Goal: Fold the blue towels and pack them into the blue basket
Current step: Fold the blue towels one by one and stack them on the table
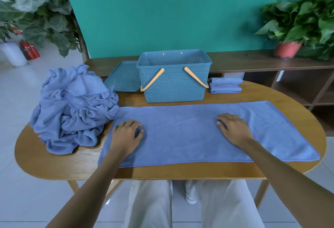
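A blue towel point(180, 132) lies spread flat across the front of the oval wooden table. My left hand point(126, 133) rests palm down on its left part and my right hand point(235, 130) rests palm down on its right part; neither grips the cloth. Behind the towel stands the blue basket point(173, 86) with orange handles hanging down its front. A heap of crumpled blue towels point(72, 108) sits at the table's left end. A folded blue towel point(225, 85) lies to the right of the basket.
The basket's blue lid point(122, 77) lies flat to the basket's left. A dark wooden shelf unit point(271, 61) runs behind the table with a potted plant point(296, 27) on it. A large plant in a white pot point(13, 53) stands on the floor at far left.
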